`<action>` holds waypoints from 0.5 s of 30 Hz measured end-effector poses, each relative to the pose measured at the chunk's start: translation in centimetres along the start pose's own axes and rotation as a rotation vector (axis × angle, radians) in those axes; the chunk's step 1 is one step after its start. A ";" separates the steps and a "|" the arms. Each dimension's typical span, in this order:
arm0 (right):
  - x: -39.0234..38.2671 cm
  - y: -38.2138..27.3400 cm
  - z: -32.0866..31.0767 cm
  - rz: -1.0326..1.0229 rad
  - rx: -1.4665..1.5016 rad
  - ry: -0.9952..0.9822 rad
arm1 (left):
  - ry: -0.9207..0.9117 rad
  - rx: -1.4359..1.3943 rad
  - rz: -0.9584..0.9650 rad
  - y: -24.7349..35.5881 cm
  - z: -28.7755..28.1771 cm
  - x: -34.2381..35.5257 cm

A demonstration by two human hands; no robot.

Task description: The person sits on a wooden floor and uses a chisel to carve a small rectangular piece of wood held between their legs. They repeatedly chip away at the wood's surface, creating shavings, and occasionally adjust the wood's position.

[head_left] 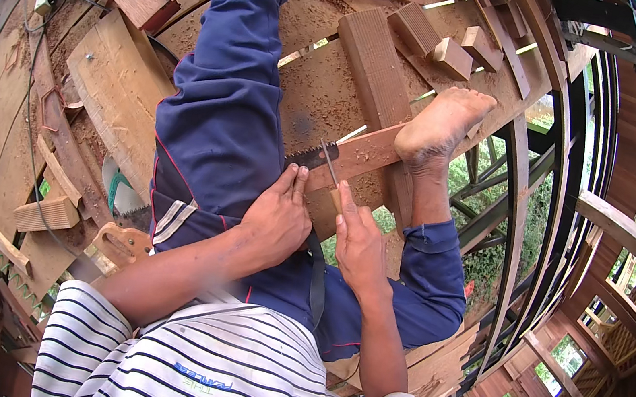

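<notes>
I see the right hand [360, 245] closed around the handle of a thin file [331, 166], its shaft across the toothed blade [314, 159]; the left hand [283, 214] has fingertips bunched at the blade's near end, probably steadying it, though I can't tell whether they pinch it. Blade meets plank [362, 153]; a bare foot [437, 130] overlaps the plank, perhaps bracing it. Blue-green lettering marks the striped shirt [248, 351].

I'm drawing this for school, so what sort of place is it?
Probably a woodworking spot, maybe on a building site: there are cut wooden blocks, a toothed saw blade by the person's hands, and bare wooden beams off to the right.
</notes>
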State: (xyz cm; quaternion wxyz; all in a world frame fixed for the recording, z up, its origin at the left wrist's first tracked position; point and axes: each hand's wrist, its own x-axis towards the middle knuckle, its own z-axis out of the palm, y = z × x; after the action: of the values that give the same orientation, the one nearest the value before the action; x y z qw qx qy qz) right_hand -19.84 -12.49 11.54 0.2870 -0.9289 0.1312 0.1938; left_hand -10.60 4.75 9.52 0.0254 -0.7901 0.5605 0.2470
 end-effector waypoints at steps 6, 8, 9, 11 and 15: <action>-0.2 -0.1 0.7 -0.004 -0.046 -0.042 | -0.004 -0.044 -0.024 -0.1 -0.2 -0.4; -0.7 -0.8 1.0 0.043 -0.168 -0.046 | -0.029 -0.055 -0.012 0.0 -0.5 -0.2; -0.9 -1.3 0.9 0.090 -0.207 -0.061 | -0.026 -0.041 0.008 0.0 -0.7 -0.1; -0.8 -2.3 1.0 0.149 -0.282 -0.111 | -0.030 -0.020 0.014 0.0 -0.6 -0.1; 1.4 -2.6 0.6 0.164 -0.283 -0.215 | -0.130 -0.098 0.002 0.0 -1.2 0.1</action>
State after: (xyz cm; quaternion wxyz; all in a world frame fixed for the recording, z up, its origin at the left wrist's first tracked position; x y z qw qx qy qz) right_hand -17.86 -10.24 11.76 0.1489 -0.9201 0.1466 0.3312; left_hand -10.15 4.34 10.53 0.0231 -0.7721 0.5456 0.3250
